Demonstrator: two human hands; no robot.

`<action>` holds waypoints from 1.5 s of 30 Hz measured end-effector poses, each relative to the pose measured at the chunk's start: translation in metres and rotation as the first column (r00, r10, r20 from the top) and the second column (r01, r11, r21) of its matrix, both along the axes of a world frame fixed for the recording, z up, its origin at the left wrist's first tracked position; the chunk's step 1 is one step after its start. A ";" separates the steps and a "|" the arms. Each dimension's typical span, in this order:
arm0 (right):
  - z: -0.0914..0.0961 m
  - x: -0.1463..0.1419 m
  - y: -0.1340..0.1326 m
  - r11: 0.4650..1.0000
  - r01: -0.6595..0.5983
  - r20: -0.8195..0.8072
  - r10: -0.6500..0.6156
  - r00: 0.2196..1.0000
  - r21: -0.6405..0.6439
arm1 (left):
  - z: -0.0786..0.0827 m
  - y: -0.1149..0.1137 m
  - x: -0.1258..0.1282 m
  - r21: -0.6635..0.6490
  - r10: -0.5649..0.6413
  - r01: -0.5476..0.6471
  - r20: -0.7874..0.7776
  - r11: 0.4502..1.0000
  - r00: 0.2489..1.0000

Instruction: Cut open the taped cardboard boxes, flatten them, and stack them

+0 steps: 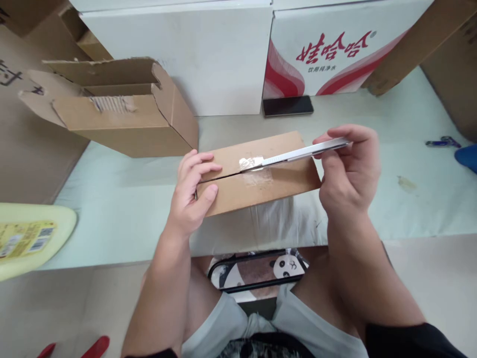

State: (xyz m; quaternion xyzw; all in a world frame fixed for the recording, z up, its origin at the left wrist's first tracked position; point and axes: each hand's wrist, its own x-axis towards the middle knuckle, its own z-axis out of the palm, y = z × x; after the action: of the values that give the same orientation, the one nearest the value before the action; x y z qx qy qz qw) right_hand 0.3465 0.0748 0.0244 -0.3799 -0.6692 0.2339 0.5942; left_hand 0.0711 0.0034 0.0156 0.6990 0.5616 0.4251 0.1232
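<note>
Head view: right grip (346,171) holds a cutter (298,153), left grip (191,194) a taped box (238,194)

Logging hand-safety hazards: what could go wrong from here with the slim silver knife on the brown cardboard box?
1. Cut: the slim silver knife in the right hand points along the seam toward the left hand, whose thumb and fingers lie either side; a slip could reach them.
2. Damage: its tip is at the clear shiny tape over the seam; going too deep might mark whatever the oblong brown cardboard box holds, unseen here.
</note>
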 end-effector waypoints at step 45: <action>0.013 0.017 0.000 0.996 -0.005 0.336 -0.026 0.942 0.090 | -0.001 -0.001 0.002 -0.017 0.011 -0.011 -0.024 1.000 1.000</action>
State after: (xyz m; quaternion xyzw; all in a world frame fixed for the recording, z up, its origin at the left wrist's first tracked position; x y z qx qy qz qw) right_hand 0.3639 0.0750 0.0377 -0.3907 -0.7687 0.1320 0.4889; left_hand 0.0730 0.0029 0.0149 0.6999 0.5705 0.4125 0.1203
